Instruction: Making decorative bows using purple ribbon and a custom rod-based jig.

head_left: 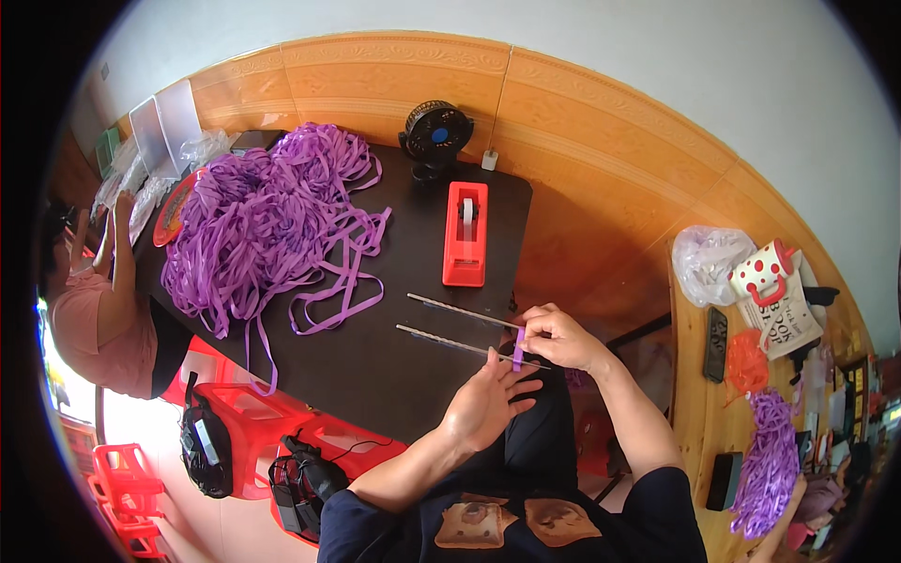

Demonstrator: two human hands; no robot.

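Observation:
Two thin metal rods (458,309) lie nearly side by side, reaching over the dark table (394,394) from its right edge. A short length of purple ribbon (518,349) spans them close to their right ends. My right hand (563,340) is closed, its thumb and fingers pinching the ribbon at the upper rod. Below the rods, my left hand (481,405) is turned palm up with fingers spread; its thumb tip is at the lower rod beside the ribbon. Whether that thumb presses on the ribbon cannot be made out.
A big tangle of purple ribbon (253,225) covers the table's left side, loose loops trailing rightward. A red tape dispenser (465,267) and black fan (435,136) stand behind the rods. Another person (103,319) sits left. A wooden table (690,413) at right bears more ribbon (765,469).

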